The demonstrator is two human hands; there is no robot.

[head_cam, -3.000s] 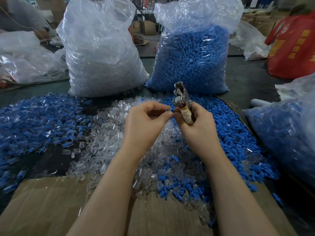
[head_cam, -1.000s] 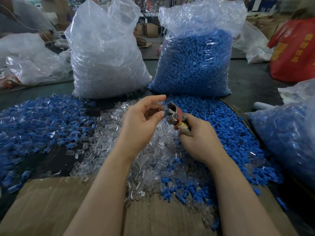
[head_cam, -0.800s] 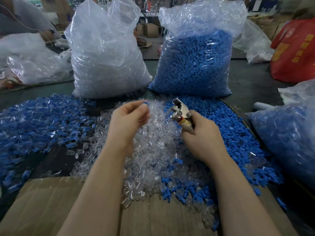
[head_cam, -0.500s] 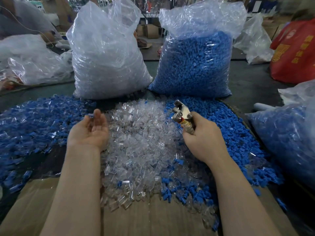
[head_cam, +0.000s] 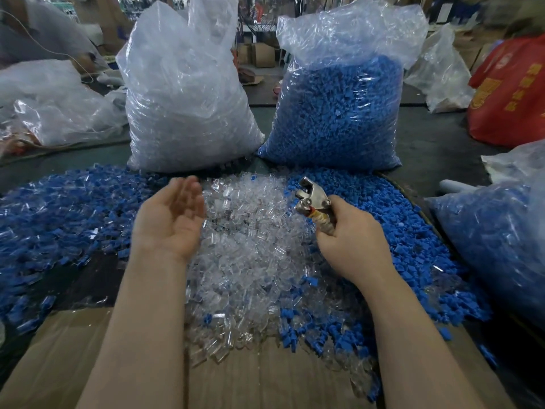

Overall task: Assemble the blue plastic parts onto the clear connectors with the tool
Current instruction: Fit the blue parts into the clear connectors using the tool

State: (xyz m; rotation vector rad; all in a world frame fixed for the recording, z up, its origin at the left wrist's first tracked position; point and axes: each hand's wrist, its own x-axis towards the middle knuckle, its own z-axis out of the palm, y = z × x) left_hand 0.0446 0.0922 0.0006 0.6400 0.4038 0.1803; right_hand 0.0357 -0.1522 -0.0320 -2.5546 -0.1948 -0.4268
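Two big bags stand behind: clear connectors (head_cam: 188, 113) left, blue parts (head_cam: 339, 113) right. The left hand (head_cam: 169, 219) hovers palm-up, fingers relaxed, holding nothing, over the clear pile (head_cam: 250, 246); the right hand (head_cam: 351, 243) grips one metal tool (head_cam: 312, 199).

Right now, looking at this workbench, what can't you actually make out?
- Tool, head view: its handles are buried in the right hand.
- Tool's grip: too small to tell whether a part sits in it.
- Left hand: fingertips motion-blurred.
- Person at top left: blurred, cut by the edge.
- Red bag: cut off at right.
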